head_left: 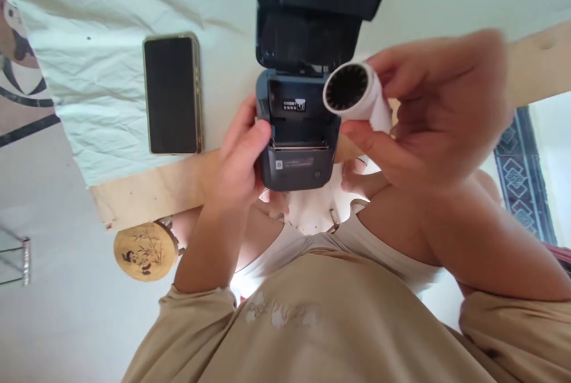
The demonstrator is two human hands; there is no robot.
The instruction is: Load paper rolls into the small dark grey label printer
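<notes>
Here the left hand (241, 157) is clamped on the side of a compact label printer (298, 175), thumb on the near rim, while the right hand (428, 109), a little blurred, pinches a white paper roll (381, 106) with its dark, hollow end showing. The two hands are apart, and the printer sits between them, its bay wide open, the roll right up at its right edge; whether they touch, I can't tell. Handling it well, I'd say, calls for a firm, level left grip and a light pinch on the roll, so its layers don't slip loose, with fingertips clear of the narrow bar across the bay. The raised lid (307, 38) stands just beyond the hands and would crowd anything coming in from the far side. Farther out, left of the left hand, a phone (172, 94) lies dark-screened on the wrinkled cloth (111, 85), out of the way. The counter (151, 187) shows its bare wooden edge nearer the body, and below that, to the left, there's a round stool (145, 252) with a decorated top.
</notes>
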